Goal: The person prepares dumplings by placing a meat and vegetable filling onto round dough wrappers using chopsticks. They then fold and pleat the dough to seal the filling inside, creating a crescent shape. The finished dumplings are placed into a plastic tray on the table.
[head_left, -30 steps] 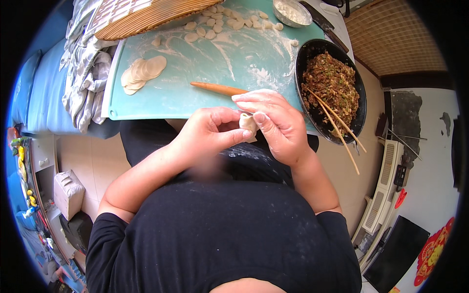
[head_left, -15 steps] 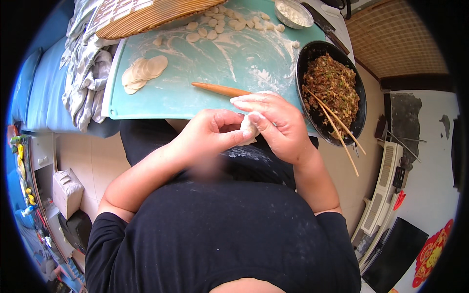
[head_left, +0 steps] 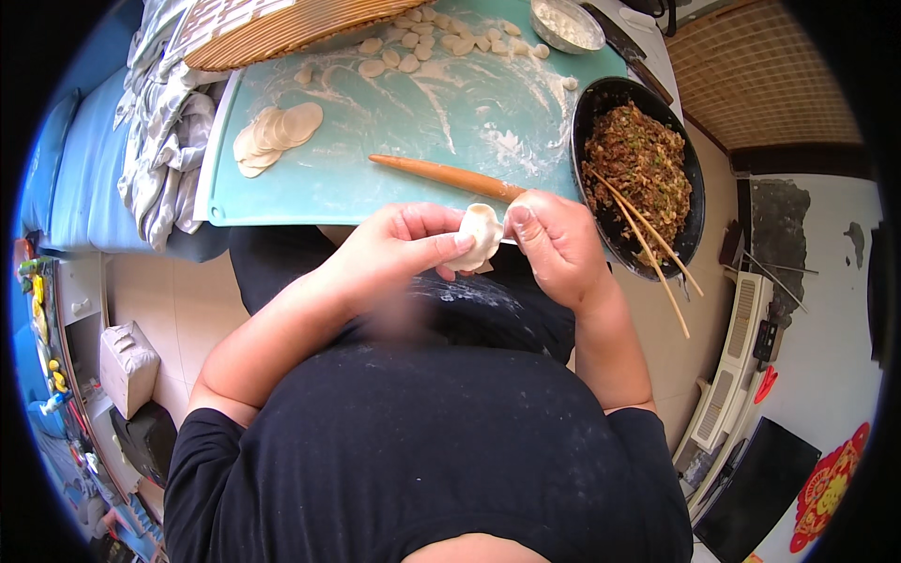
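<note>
Above my lap, just off the mat's near edge, a white dumpling sits between the thumb and fingers of my left hand. My right hand is curled, its thumb and forefinger pinching the dumpling's right edge. Beyond my hands a wooden rolling pin lies on the floury turquoise mat, its right end behind my right hand. Overlapping round wrappers lie on the mat's left. On the right, a black pan holds minced filling, with two chopsticks resting in it.
Several small dough pieces lie along the mat's far side. A slatted tray overhangs the far left, beside a crumpled grey-and-white cloth. At the far right stand a bowl of flour and a knife.
My right hand has drawn right and curled; its fingers previously lay stretched over the dumpling. More of the dumpling and the rolling pin now shows. My left hand has hardly moved.
</note>
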